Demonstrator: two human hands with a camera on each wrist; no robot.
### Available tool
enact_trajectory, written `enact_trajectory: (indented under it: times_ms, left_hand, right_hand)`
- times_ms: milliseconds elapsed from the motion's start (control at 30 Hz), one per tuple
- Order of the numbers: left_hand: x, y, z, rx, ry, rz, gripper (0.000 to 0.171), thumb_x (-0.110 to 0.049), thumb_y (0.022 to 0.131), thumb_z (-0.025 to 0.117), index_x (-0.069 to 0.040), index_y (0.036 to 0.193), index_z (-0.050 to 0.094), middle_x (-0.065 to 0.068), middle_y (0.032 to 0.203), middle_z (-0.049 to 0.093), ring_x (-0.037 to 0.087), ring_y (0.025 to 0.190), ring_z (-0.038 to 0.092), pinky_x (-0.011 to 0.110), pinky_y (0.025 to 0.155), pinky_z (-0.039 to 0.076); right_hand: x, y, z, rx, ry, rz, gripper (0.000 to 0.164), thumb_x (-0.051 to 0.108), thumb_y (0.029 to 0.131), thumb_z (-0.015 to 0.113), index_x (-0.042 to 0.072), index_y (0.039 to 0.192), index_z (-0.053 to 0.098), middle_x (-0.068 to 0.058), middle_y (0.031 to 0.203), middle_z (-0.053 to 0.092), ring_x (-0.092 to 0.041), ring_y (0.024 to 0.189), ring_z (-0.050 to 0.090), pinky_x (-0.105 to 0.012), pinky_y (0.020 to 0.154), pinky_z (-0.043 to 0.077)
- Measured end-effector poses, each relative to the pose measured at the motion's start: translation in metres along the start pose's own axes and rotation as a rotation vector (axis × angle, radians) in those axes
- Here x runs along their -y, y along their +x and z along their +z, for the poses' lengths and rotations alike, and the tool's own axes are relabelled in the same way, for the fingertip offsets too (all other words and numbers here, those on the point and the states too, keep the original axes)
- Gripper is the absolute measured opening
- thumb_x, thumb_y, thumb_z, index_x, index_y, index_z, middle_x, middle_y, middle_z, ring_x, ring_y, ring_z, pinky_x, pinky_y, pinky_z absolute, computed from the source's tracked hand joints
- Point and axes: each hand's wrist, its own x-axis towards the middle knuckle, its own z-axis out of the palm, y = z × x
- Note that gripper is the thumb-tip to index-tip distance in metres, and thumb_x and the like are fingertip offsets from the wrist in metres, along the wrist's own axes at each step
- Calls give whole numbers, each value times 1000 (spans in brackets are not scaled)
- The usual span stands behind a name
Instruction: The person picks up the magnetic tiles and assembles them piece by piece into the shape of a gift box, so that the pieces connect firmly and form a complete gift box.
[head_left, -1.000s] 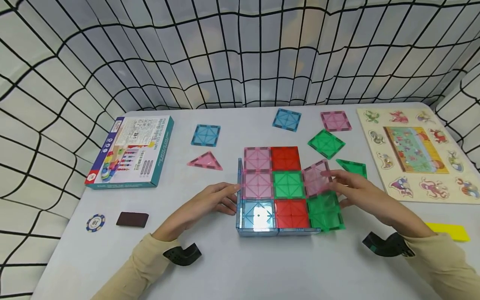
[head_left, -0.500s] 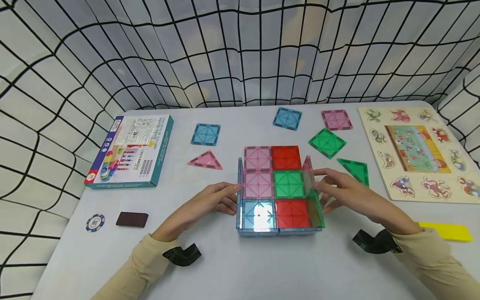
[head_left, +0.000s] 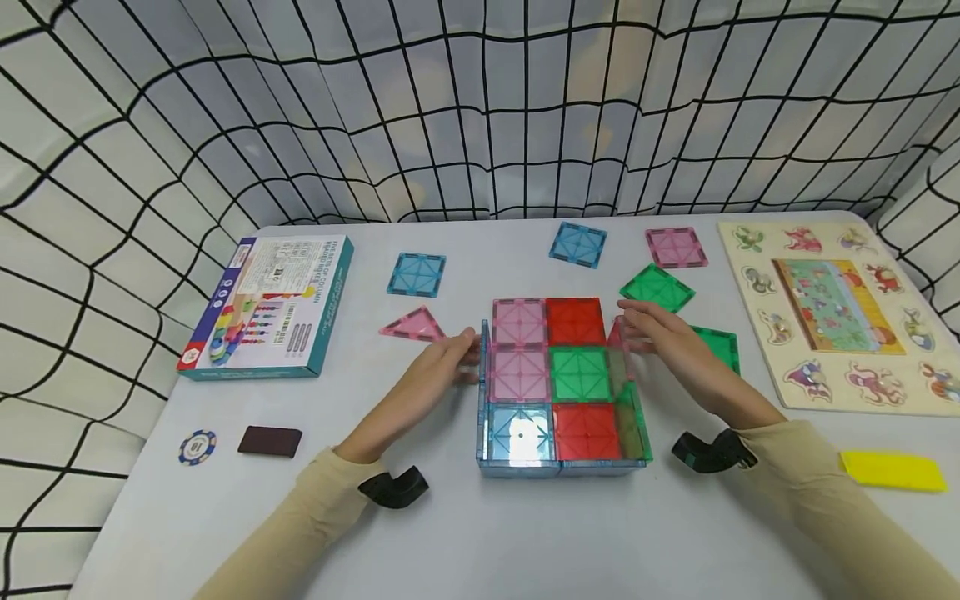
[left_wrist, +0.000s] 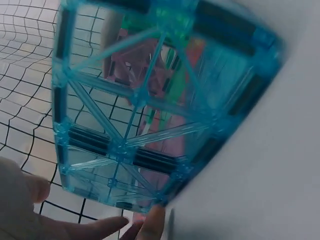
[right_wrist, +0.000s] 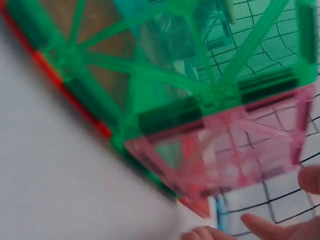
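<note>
A flat floor of square magnetic tiles (head_left: pixel 573 321) in pink, red, green and blue lies mid-table. Upright tiles wall it: blue on the left (head_left: pixel 483 392) and front (head_left: pixel 558 467), green (head_left: pixel 636 425) and pink (head_left: pixel 617 332) on the right. My left hand (head_left: pixel 442 362) touches the far top of the left wall with straight fingers. My right hand (head_left: pixel 660 333) rests its fingers on the upright pink tile. The left wrist view is filled by a blue tile (left_wrist: pixel 140 110) with fingertips (left_wrist: pixel 150 225) at its edge. The right wrist view shows the green tile (right_wrist: pixel 165 65), the pink tile (right_wrist: pixel 235 145) and fingertips (right_wrist: pixel 260 225).
Loose tiles lie behind: blue squares (head_left: pixel 417 274) (head_left: pixel 578 243), a pink square (head_left: pixel 677 247), a green square (head_left: pixel 657 288), a green piece (head_left: pixel 716 346), a pink triangle (head_left: pixel 415 325). A boxed game (head_left: pixel 266 304), chip (head_left: pixel 197 447) and dark block (head_left: pixel 270 441) sit left; a wooden puzzle (head_left: pixel 840 308) and yellow piece (head_left: pixel 892 471) right.
The green and pink tiles on the right swung up from lying flat to standing as a wall. Both hands slid away from me along the side walls.
</note>
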Motion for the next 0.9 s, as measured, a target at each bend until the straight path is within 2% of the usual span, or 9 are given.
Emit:
enact_trajectory:
  times_ms: [133,300,400,533,633,733,833,900]
  left_hand:
    - [-8,15,10,-96,-5,29,64,-43,114,29,6,154,44,23,147,55,38,136,55,52,117,42]
    - [-12,24,18,-172,-67,5,61,-40,113,31,3,153,47,23,148,56,39,136,54,54,119,38]
    - [-11,28,18,-227,-125,-16,58,-37,113,33,3,150,51,23,143,58,38,132,56,52,118,40]
    - [-9,34,19,-286,-237,-51,53,-31,112,37,9,142,56,26,133,62,36,124,59,46,115,44]
    - [-8,35,19,-290,-254,-60,52,-30,111,39,11,139,57,25,132,62,35,123,58,45,115,45]
    - [-8,34,20,-250,-207,-19,53,-31,112,36,8,144,55,23,140,57,35,132,52,49,118,40]
    - [-9,33,20,-225,-177,24,55,-33,113,33,6,147,53,22,146,54,36,138,48,54,120,35]
    - [-9,32,20,-211,-162,43,55,-34,113,31,5,147,52,23,147,52,37,140,44,56,121,33]
  right_hand:
    - [-5,11,4,-1,146,7,65,37,115,34,0,165,18,-27,166,30,-46,151,29,-64,124,20]
    - [-6,13,8,-13,282,23,66,38,114,34,1,166,15,-26,167,29,-43,155,24,-64,125,13]
    - [-4,13,6,-6,316,44,68,41,113,35,5,167,13,-23,168,29,-43,156,22,-64,126,12]
    - [-6,13,2,0,408,68,70,44,113,35,11,169,9,-21,169,29,-41,156,20,-59,127,17]
    - [-10,11,1,-18,485,61,70,44,113,35,11,169,8,-22,169,28,-39,154,25,-49,123,29]
    - [-13,10,1,-33,498,37,71,44,113,38,9,168,9,-21,168,29,-31,148,33,-36,114,40]
    - [-13,11,3,-39,459,11,70,44,113,39,7,167,16,-18,166,32,-24,141,39,-28,109,43]
    - [-13,11,5,-40,426,-2,68,44,113,39,6,166,20,-16,165,32,-23,141,39,-30,112,40]
